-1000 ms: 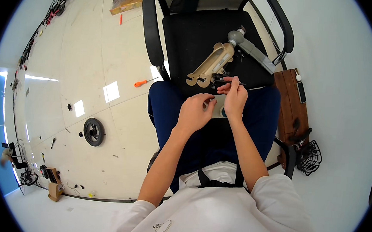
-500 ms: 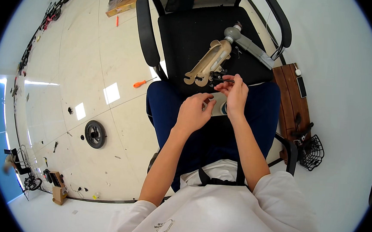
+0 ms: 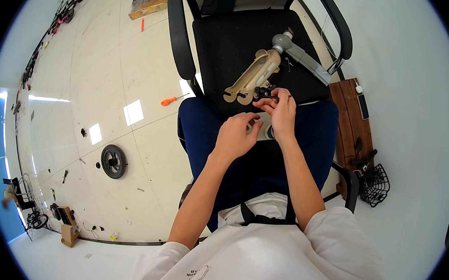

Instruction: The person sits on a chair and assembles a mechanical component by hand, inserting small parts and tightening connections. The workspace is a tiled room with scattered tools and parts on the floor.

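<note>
Nearest the viewer, the person's white shirt (image 3: pixel 279 253) and dark blue trousers (image 3: pixel 316 126) frame the work. The left hand (image 3: pixel 237 135) is raised over the lap, its fingers bent and its thumb forward; whether it grips anything cannot be told. Between the two hands, a pale flat piece (image 3: pixel 262 131) and a small round thing with a teal edge (image 3: pixel 270 132) are partly covered. The right hand (image 3: pixel 279 107) is pinched around a slim dark tool (image 3: pixel 274 96), largely concealed by the fingers, beside a cluster of small black parts (image 3: pixel 261 92).

Just beyond, on the seat of a black office chair (image 3: pixel 221 41), lies a beige bracket (image 3: pixel 255 75) with two hooked ends toward the person. It meets a grey round joint (image 3: pixel 282 41), from which a grey flat arm (image 3: pixel 308 64) slants down to the right.

Further out, an orange-handled screwdriver (image 3: pixel 169 102) and a black wheel (image 3: pixel 113 161) lie on the pale tiled floor (image 3: pixel 157 135). At right stand a brown wooden stand (image 3: pixel 346 125) and, near it, a black wire basket (image 3: pixel 375 187).
</note>
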A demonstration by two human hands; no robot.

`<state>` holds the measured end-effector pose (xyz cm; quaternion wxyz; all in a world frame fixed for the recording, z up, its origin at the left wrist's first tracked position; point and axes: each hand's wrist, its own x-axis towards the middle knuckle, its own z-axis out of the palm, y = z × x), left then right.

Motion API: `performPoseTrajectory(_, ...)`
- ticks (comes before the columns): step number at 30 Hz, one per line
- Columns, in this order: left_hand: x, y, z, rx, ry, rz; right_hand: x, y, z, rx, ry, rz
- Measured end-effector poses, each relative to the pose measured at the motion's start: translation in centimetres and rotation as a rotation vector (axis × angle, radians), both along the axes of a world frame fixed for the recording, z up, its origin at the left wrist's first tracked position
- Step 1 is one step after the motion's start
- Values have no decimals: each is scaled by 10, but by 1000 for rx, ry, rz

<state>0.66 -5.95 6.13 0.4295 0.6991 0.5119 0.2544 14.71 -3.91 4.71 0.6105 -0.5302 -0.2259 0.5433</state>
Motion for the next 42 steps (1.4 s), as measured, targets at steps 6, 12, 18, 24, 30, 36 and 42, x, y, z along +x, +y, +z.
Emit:
performPoseTrajectory(6,0,0,1,3,1,-1,39,-1,-5,-4,-217,385)
performPoseTrajectory(12,0,0,-3,9,4,8,66,9,22,-5,-591,770)
performPoseTrajectory(18,-1,0,-2,1,21,18,70,26,53,25,-846,976)
performPoseTrajectory(24,-2,1,-3,-28,13,37,53,7,27,19,-501,579)
performPoseTrajectory(30,-2,3,5,-26,-54,70,30,-18,-2,211,-798,82)
performPoseTrajectory(36,5,22,26,189,-91,84,28,-13,-4,371,-931,-108)
performPoseTrajectory(42,6,53,44,272,14,-24,40,-23,-2,212,-781,36)
